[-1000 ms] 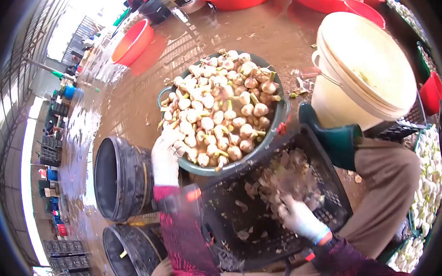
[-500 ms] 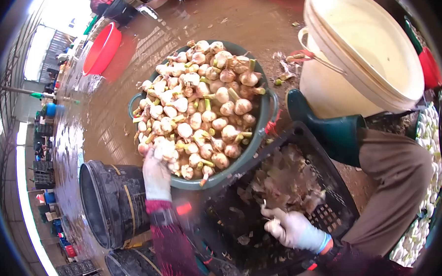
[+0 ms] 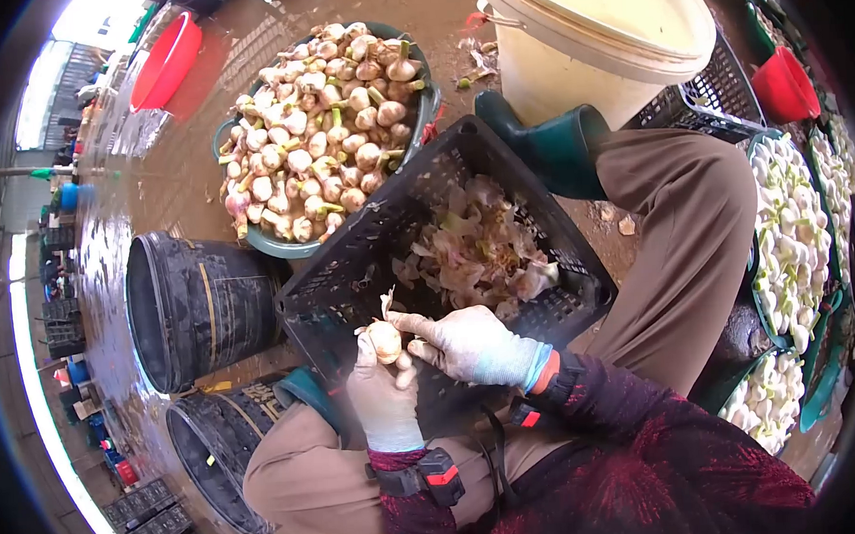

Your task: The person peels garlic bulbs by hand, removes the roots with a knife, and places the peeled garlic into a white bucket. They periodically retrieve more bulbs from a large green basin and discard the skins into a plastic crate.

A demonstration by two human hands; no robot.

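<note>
A single garlic bulb held over the near edge of a black slatted crate that rests on the person's lap. Left hand, gloved, fingers curled around the bulb from below; right hand, gloved, fingertips pinching at its top. Papery garlic skins lie inside the crate. Beyond it, a green basin heaped with unpeeled garlic; black buckets to the left; a cream bucket at upper right
</note>
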